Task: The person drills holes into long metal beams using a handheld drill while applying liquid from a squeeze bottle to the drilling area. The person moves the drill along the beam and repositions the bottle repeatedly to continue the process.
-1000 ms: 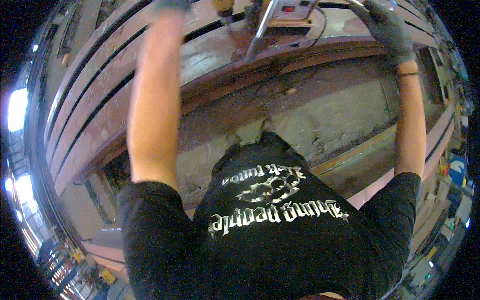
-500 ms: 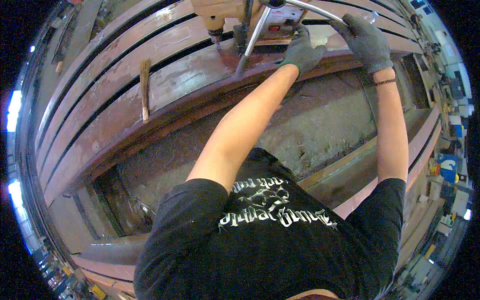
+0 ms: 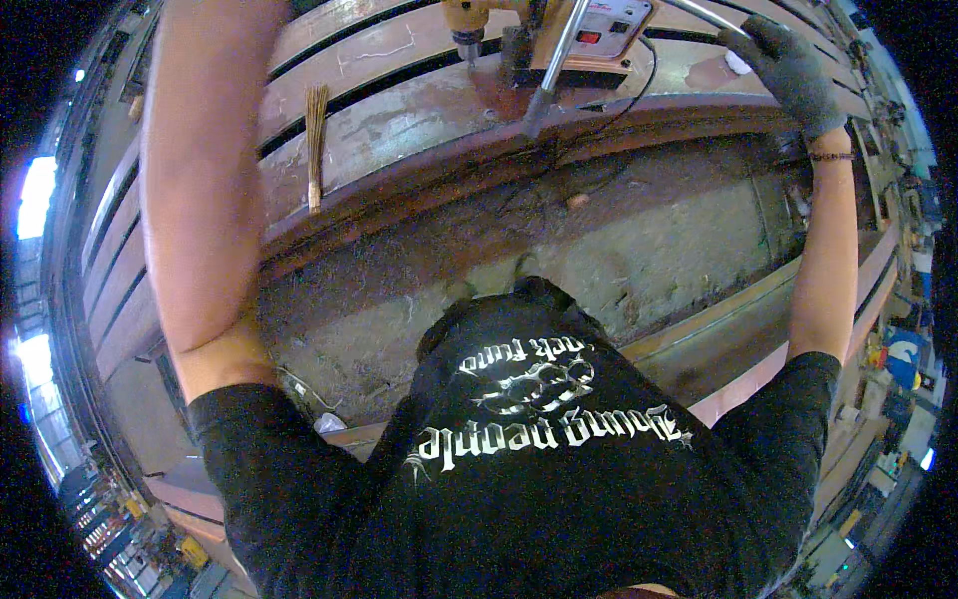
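A drill press that looks like a magnetic-base drill (image 3: 609,30) stands on the reddish-brown steel at the top of the view. Its yellow body carries a chuck (image 3: 467,42), and its grey control box has a red switch. My right hand (image 3: 793,80), in a dark grey glove, is closed around the outer end of a metal feed lever (image 3: 711,14). Another lever arm (image 3: 559,65) of the same handle slants down in front of the box. My left arm (image 3: 205,180) reaches up past the upper left edge, so its hand is out of sight.
A straw-bristled brush (image 3: 316,145) lies on the steel, left of the drill. Below the box hangs a dark cable (image 3: 647,90). Long dark slots run between the steel bars (image 3: 389,140). A recessed channel (image 3: 659,210) lies between the steel and my body.
My left hand has left the control box and gone out of view at the upper left. My right hand stays on the lever, and the whole view has shifted.
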A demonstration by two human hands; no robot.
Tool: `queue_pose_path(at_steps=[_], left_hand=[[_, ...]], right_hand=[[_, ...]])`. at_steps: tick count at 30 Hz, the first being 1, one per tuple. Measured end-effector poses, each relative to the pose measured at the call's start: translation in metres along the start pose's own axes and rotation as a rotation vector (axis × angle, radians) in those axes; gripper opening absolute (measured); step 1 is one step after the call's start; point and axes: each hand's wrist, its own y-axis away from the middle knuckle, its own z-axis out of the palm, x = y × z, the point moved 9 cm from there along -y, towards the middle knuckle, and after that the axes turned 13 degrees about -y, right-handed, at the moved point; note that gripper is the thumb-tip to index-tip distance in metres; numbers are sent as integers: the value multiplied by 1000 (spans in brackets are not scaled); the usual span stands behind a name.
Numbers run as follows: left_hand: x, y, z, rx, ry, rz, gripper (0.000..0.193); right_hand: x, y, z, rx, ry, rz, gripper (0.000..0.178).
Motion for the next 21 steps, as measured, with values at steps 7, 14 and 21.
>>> queue_pose_path(at_steps=[7,14,21], left_hand=[[-7,17,20,73,149,19,28],[-8,24,6,294,269,51,26],[-13,20,12,280,371,14,21]], right_hand=[[-75,11,-35,152,187,113,36],[-47,6,-34,67,101,277,32],[-45,5,-31,31,175,241,32]])
